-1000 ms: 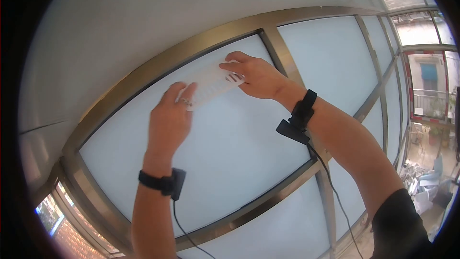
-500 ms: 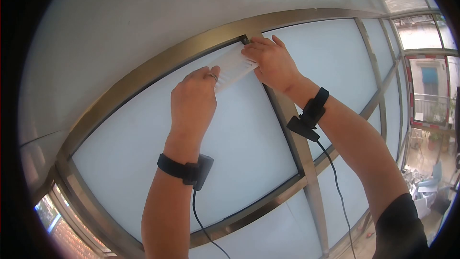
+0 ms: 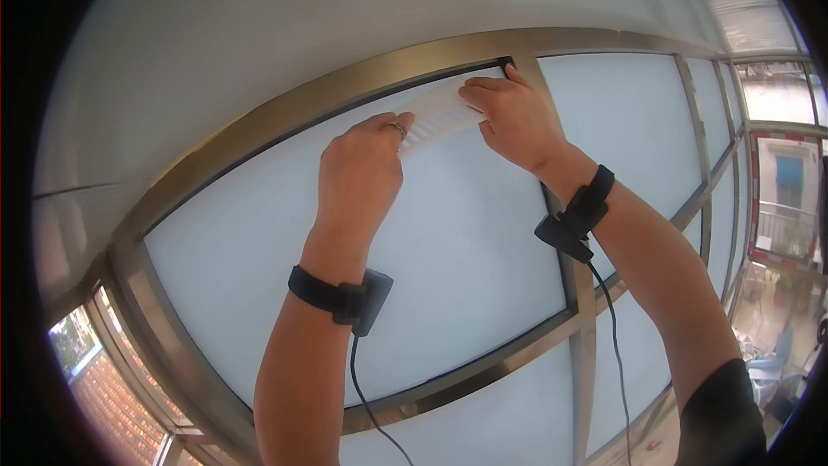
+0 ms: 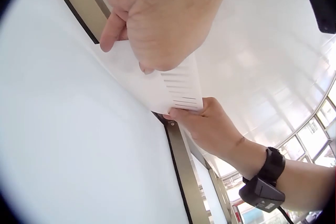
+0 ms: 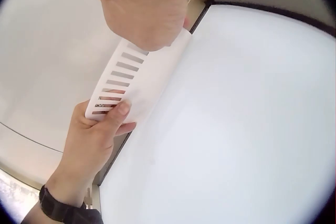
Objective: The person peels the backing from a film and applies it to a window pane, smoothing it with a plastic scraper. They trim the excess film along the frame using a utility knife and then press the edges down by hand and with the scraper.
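A white slotted plastic piece is held level with the top of a frosted pane, close to the upper frame bar. My left hand grips its left end, a ring on one finger; in the right wrist view that hand's thumb lies on the slotted part. The right hand pinches the other end near the pane's upper right corner. In the left wrist view the piece's edge lies along the pane, and the right hand holds its far end.
Bronze metal bars frame several frosted panes. A pale ceiling slopes just above the hands. Cables hang from both wrist cameras. Windows stand at the far left and right, with cluttered things at the lower right.
Since a second ago, both hands have moved the white piece up and right toward the pane's upper corner. The left hand's fingers have closed further round its end. The head view has shifted slightly.
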Demonstrator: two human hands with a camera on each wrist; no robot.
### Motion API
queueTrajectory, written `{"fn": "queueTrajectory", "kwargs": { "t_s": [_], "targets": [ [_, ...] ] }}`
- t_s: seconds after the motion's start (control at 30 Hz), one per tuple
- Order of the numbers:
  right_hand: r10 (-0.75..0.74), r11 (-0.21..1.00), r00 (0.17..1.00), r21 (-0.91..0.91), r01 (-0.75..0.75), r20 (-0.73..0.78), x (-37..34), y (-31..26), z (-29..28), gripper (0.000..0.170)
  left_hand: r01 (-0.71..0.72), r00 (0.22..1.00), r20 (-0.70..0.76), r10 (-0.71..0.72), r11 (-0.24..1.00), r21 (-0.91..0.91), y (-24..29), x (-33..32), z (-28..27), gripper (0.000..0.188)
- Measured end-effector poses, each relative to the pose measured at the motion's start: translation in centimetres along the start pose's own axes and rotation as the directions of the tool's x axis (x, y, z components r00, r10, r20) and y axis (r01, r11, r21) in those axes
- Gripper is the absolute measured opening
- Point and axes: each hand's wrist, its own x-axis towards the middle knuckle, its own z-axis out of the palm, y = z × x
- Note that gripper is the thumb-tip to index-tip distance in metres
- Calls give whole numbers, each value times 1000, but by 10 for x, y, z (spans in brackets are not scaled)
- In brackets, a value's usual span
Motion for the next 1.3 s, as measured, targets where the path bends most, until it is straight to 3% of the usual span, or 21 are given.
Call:
{"fn": "queueTrajectory", "kwargs": {
  "t_s": [0.13,0.33,0.4,0.73,0.93,1.0,1.13,1.2,1.23,1.3],
  "targets": [
    [-3,999,998,37,1,57,10,-33,4,44,3,1000,-14,-3,1000,22,-23,-19,-19,38],
    [-36,996,998,84,31,60,29,-93,17,39,63,998,10,-64,997,39,-63,-54,-57,38],
    [-59,991,998,115,63,-32,35,-115,25,18,101,994,40,-102,994,30,-78,-67,-71,37],
    [-116,975,990,182,129,-82,65,-225,54,12,200,979,37,-200,980,-17,-149,-129,-138,41],
    [-183,942,977,264,206,-112,83,-285,70,10,207,978,-25,-205,968,140,-176,-169,-177,39],
    [-195,931,981,309,192,-24,90,-303,73,22,235,971,-79,-225,961,149,-187,-184,-184,39],
    [-237,911,972,345,226,-11,91,-325,70,20,275,961,-102,-258,934,227,-179,-198,-208,35],
    [-204,933,979,297,202,-25,84,-334,68,16,347,938,-179,-298,825,446,-164,-200,-221,30],
    [-205,929,978,309,204,-29,81,-340,63,16,348,937,-176,-301,818,458,-159,-204,-221,30],
    [-116,971,987,221,89,113,77,-349,49,11,362,931,-144,-334,815,452,-155,-213,-218,27]
  ]
}}
